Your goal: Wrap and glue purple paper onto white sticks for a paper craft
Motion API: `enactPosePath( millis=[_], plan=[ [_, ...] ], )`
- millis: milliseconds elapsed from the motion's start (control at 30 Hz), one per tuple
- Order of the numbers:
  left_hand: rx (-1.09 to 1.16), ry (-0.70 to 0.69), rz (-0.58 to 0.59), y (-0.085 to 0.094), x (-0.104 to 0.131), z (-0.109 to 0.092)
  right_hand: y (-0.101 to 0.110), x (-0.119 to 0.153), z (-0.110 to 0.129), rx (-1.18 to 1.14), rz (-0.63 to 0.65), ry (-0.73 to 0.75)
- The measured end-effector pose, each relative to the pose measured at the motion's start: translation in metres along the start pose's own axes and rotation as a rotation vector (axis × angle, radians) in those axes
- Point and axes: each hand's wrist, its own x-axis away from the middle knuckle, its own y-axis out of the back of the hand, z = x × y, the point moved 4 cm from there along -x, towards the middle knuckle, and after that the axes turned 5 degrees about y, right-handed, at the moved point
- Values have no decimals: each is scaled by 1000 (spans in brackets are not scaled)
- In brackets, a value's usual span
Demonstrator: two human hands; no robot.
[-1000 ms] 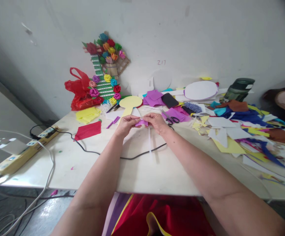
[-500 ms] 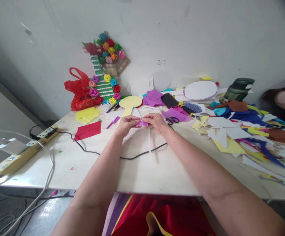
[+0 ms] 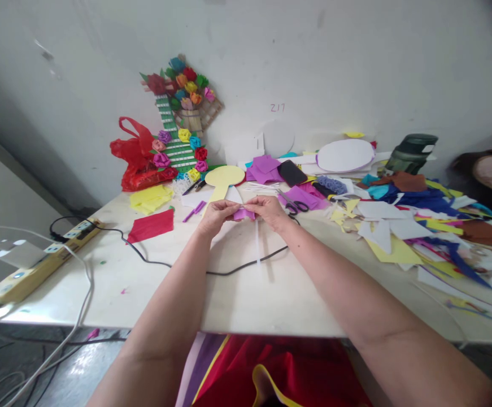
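Both my hands meet above the middle of the table, pinching a small piece of purple paper (image 3: 244, 214) between them. My left hand (image 3: 221, 215) grips its left end and my right hand (image 3: 268, 210) its right end; fingers partly hide its upper edge. Below my right hand a thin whitish stick (image 3: 258, 243) reaches down toward the table; where its upper end goes is hidden. Just beyond my hands lies a pale yellow paddle-shaped cutout (image 3: 224, 176). Black-handled scissors (image 3: 297, 206) rest right of my right hand, on purple paper.
Paper scraps (image 3: 392, 209) heap on the right, near a dark green bottle (image 3: 413, 154). A black cable (image 3: 144, 257) crosses the table from a power strip (image 3: 29, 271). Red paper (image 3: 151, 226) and two purple rolls (image 3: 194, 211) lie left. Paper flowers (image 3: 184, 85) stand by the wall.
My fingers have shifted very slightly on the purple paper, which shows a little flatter between them. Nothing else has visibly moved.
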Motion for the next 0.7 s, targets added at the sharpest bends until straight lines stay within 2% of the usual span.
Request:
enactPosePath(
  millis=[500, 700],
  plan=[
    [-82, -10, 12, 1, 0, -3, 1, -2, -1, 174, 121, -36],
    [-189, 20, -9, 4, -2, 0, 3, -3, -8, 191, 104, -75]
  ],
)
